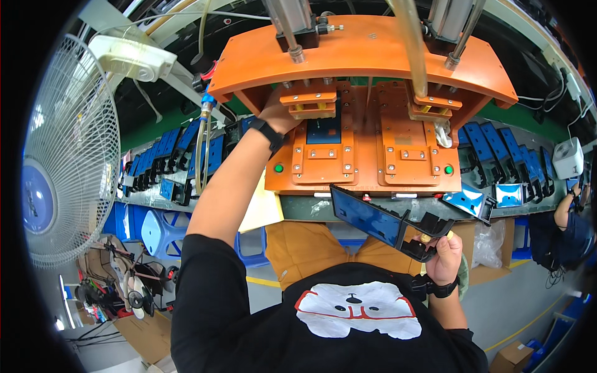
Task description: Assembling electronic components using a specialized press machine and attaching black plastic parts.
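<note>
My left hand (280,114) reaches under the left side of an orange press (367,53); its fingers are hidden behind the left press head (309,99). Beneath that head, a flat blue piece (323,132) lies in the left orange fixture (324,166). In front of the press, at the right, my right hand (444,258) grips a black plastic housing with a blue-filmed face (368,217) by its bracket-like end. The housing is tilted, its far end by the bench edge. Nothing blue shows in the right fixture (407,146).
Rows of similar blue-faced housings stand on the bench at left (168,143) and right (497,146). One blue-faced piece (466,200) lies near the right bench edge. Green buttons (278,168) flank the fixtures. A large fan (71,155) stands left; another person (553,230) is at far right.
</note>
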Demonstrator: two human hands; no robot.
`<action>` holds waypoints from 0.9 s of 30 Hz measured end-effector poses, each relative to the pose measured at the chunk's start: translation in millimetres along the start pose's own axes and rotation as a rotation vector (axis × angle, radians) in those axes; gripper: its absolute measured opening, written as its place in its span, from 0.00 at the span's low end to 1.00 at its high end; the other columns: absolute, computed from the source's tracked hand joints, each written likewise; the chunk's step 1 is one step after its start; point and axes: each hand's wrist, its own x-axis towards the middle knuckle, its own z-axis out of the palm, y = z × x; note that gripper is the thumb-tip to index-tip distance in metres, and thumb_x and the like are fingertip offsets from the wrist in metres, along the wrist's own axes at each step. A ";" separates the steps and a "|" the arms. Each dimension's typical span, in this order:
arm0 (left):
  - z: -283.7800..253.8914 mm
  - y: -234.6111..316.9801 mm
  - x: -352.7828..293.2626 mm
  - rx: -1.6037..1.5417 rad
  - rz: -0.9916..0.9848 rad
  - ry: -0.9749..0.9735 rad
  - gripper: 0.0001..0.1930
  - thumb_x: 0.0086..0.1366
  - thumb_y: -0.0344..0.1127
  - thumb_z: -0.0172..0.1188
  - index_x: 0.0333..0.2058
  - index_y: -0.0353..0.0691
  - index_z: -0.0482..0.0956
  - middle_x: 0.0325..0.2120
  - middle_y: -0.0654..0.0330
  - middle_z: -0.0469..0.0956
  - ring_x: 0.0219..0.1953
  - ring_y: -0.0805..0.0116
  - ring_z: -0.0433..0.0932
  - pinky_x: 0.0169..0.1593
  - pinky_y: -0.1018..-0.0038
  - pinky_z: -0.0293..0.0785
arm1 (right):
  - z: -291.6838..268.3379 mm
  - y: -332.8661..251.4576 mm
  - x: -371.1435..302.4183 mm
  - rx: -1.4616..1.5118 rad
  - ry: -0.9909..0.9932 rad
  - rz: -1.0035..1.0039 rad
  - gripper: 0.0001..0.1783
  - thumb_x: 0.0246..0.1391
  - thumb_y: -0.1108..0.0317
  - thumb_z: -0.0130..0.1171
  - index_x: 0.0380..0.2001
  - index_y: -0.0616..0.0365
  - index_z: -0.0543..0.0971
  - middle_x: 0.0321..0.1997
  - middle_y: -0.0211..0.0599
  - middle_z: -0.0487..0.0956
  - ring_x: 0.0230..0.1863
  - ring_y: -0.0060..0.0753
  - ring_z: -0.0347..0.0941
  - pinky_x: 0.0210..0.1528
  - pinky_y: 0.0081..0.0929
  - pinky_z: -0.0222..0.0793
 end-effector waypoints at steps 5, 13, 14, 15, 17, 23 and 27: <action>3.3 -3.5 6.2 0.062 0.040 0.058 0.23 0.67 0.37 0.65 0.59 0.42 0.73 0.60 0.52 0.75 0.62 0.54 0.74 0.64 0.67 0.71 | 7.6 0.9 -6.9 0.021 -0.011 0.007 0.19 0.70 0.58 0.56 0.41 0.68 0.80 0.39 0.45 0.85 0.42 0.44 0.84 0.48 0.38 0.79; -13.6 10.5 -19.2 0.090 -0.198 -0.113 0.18 0.67 0.36 0.63 0.52 0.36 0.77 0.51 0.46 0.80 0.54 0.49 0.79 0.59 0.61 0.75 | 13.0 14.2 -20.8 -0.021 -0.051 0.020 0.20 0.70 0.57 0.56 0.49 0.67 0.76 0.40 0.42 0.82 0.42 0.39 0.80 0.51 0.41 0.77; -41.6 56.3 -35.6 0.008 -0.244 -0.221 0.16 0.68 0.36 0.61 0.52 0.35 0.78 0.49 0.48 0.81 0.54 0.50 0.79 0.58 0.60 0.75 | 31.0 8.8 -20.5 -0.068 0.046 -0.013 0.18 0.69 0.59 0.58 0.40 0.69 0.79 0.35 0.39 0.82 0.35 0.30 0.77 0.47 0.36 0.77; -53.2 68.0 -73.2 -0.121 -0.171 -0.064 0.16 0.68 0.35 0.61 0.52 0.35 0.78 0.49 0.48 0.81 0.53 0.50 0.80 0.57 0.61 0.75 | 29.3 12.1 -20.3 -0.081 -0.012 -0.020 0.18 0.68 0.60 0.60 0.40 0.69 0.79 0.35 0.38 0.82 0.36 0.29 0.77 0.46 0.33 0.76; -75.7 84.9 -158.8 -0.318 -0.152 0.169 0.16 0.69 0.34 0.61 0.53 0.34 0.79 0.48 0.50 0.82 0.51 0.53 0.81 0.56 0.63 0.76 | 29.0 16.2 -24.3 -0.122 -0.112 -0.007 0.19 0.65 0.60 0.65 0.38 0.72 0.79 0.36 0.37 0.81 0.38 0.27 0.77 0.43 0.25 0.73; -31.1 119.2 -364.0 -1.335 -1.054 0.349 0.24 0.76 0.42 0.57 0.65 0.38 0.69 0.59 0.54 0.77 0.58 0.63 0.78 0.60 0.63 0.75 | 131.2 30.0 20.2 -0.468 -0.754 -0.283 0.15 0.52 0.62 0.71 0.34 0.65 0.85 0.35 0.43 0.86 0.42 0.49 0.85 0.44 0.38 0.81; -30.4 142.7 -406.1 -2.067 -0.832 0.447 0.36 0.76 0.59 0.50 0.70 0.39 0.60 0.65 0.50 0.71 0.65 0.50 0.73 0.66 0.50 0.70 | 204.8 97.4 33.0 -0.419 -1.100 -0.477 0.15 0.46 0.73 0.72 0.40 0.61 0.86 0.41 0.42 0.86 0.46 0.49 0.84 0.47 0.39 0.81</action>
